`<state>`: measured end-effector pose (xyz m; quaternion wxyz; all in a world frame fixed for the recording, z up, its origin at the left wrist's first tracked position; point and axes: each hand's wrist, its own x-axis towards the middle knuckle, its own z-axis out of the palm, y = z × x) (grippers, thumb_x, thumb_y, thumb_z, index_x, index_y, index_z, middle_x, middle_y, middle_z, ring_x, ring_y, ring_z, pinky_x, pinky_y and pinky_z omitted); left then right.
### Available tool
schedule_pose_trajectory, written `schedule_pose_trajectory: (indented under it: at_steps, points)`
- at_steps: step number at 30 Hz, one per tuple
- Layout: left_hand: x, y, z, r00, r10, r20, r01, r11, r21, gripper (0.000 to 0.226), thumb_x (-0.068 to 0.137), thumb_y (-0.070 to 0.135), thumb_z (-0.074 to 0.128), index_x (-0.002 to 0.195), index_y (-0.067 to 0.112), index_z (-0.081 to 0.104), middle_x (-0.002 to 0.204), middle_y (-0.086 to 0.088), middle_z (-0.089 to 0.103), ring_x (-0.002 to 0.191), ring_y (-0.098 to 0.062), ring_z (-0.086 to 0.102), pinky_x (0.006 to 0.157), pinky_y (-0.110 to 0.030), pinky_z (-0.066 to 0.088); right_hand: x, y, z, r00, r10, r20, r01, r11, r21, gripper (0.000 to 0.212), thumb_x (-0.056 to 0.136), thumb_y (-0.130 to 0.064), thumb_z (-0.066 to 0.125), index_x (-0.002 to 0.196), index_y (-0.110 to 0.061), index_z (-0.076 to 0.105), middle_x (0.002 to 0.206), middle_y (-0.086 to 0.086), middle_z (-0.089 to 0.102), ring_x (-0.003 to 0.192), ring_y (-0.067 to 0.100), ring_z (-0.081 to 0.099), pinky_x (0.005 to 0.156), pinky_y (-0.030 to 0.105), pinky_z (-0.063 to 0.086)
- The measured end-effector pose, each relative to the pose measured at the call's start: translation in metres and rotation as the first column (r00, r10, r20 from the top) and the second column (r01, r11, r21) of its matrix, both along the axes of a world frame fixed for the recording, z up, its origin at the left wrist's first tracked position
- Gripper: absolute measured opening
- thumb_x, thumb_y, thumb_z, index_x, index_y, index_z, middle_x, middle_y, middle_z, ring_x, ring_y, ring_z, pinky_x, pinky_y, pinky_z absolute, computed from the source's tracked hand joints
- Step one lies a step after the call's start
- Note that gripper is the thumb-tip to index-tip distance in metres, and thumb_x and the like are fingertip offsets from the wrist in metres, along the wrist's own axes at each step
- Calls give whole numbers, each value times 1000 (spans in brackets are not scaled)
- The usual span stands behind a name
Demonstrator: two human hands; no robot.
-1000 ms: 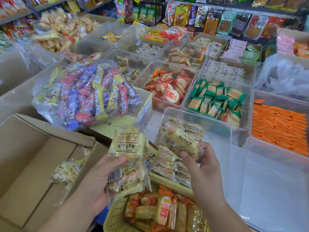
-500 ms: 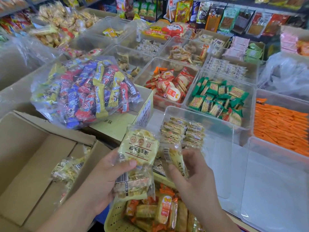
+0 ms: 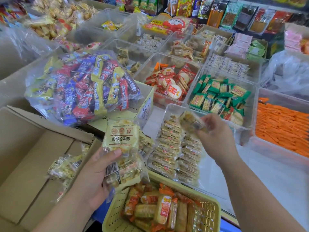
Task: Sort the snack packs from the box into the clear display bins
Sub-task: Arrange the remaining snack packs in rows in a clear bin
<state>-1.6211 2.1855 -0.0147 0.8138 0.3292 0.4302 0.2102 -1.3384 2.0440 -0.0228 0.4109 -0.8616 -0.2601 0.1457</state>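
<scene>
Cardboard box point(image 3: 25, 148): lower left of my view, flaps open, brown floor showing.
Loose packs point(image 3: 65, 166): a few pale ones lie in the box against its right wall.
Left hand point(image 3: 93, 180): I grip a bundle point(image 3: 122, 153) of pale snack packs in clear wrap, with my thumb pressed across its front and my fingers curled behind it.
Bundle's place: upright, between the box and the bin, above the basket's near left corner.
Right hand point(image 3: 215, 133): my fingers are curled round one pack point(image 3: 190, 122), which is blurred.
Pack's place: in the air over the far end of the bin, above the rows.
Bin point(image 3: 173, 108): clear plastic, straight ahead of me.
Rows point(image 3: 173, 151): two lines of the same pale packs stand on edge in the bin's left part.
Basket point(image 3: 117, 215): yellow and perforated, nearest me, holding orange-ended packs.
Big bag point(image 3: 83, 87): clear, full of red, blue and yellow bars, resting on a carton behind the box.
Green packs point(image 3: 219, 96): in the bin just beyond my right hand.
Orange packs point(image 3: 280, 126): stacked in the bin at far right.
</scene>
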Motion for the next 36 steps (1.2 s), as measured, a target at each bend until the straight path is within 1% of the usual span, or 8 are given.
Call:
schedule_pose_trajectory:
  at_steps: [5, 10, 13, 16, 20, 24, 29, 36]
  points:
    - [0, 4, -8, 999, 12, 37, -9, 998, -66, 41, 63, 21, 87, 103, 24, 80, 120, -17, 74, 102, -39, 75, 78, -60, 62, 37, 60, -35, 990, 81, 113, -61, 983, -173, 26, 89, -9, 62, 101, -27, 46, 72, -9, 57, 56, 12, 55, 42, 22, 31]
    - [0, 7, -12, 999, 17, 37, -14, 997, -72, 55, 53, 28, 91, 106, 23, 79, 122, -17, 74, 105, -39, 74, 79, -60, 61, 51, 91, -76, 970, 242, 10, -221, 903, -368, 29, 88, -6, 57, 105, -27, 47, 84, 0, 63, 65, 14, 57, 48, 25, 37]
    - [-4, 9, -15, 999, 20, 25, -18, 996, -83, 55, 54, 27, 92, 107, 22, 78, 122, -17, 74, 103, -39, 74, 76, -57, 63, 57, 92, -90, 946, 317, -66, -316, 863, -393, 37, 94, -20, 54, 130, -29, 52, 109, 8, 69, 80, 19, 63, 66, 30, 48]
    - [-8, 12, -20, 1000, 22, 19, -20, 996, -85, 43, 68, 20, 88, 109, 24, 78, 124, -17, 73, 105, -39, 74, 76, -55, 63, 59, 89, -94, 922, 361, -143, -388, 849, -360, 46, 99, -45, 53, 143, -35, 50, 142, 2, 58, 121, 25, 57, 89, 30, 38]
    - [-11, 13, -23, 999, 35, 18, -34, 997, -71, 49, 63, 28, 89, 110, 27, 78, 124, -13, 74, 107, -35, 74, 78, -53, 63, 57, 89, -88, 879, 389, -277, -466, 826, -318, 69, 84, -70, 63, 143, -37, 48, 146, -4, 52, 131, 21, 50, 95, 31, 36]
    - [-13, 14, -23, 1000, 6, 13, -6, 999, -39, 48, 62, 23, 91, 108, 29, 79, 121, -12, 75, 101, -36, 76, 74, -53, 63, 66, 94, -78, 857, 447, -255, -514, 775, -368, 49, 90, -53, 68, 132, -34, 54, 132, 1, 59, 110, 21, 59, 92, 35, 48]
    - [-13, 13, -23, 999, 39, 27, -37, 997, -68, 30, 77, 20, 77, 106, 26, 80, 121, -14, 75, 103, -36, 75, 71, -50, 63, 76, 97, -74, 800, 528, -283, -596, 651, -470, 46, 101, -43, 55, 145, -31, 45, 149, 2, 48, 119, 19, 50, 96, 29, 32]
    - [-12, 12, -17, 999, 26, 30, -24, 997, -66, 37, 72, 21, 83, 108, 27, 79, 122, -13, 75, 105, -35, 74, 76, -51, 63, 58, 100, -86, 854, 468, -228, -518, 720, -463, 43, 102, -39, 46, 143, -26, 44, 139, 10, 57, 117, 29, 55, 95, 37, 41]
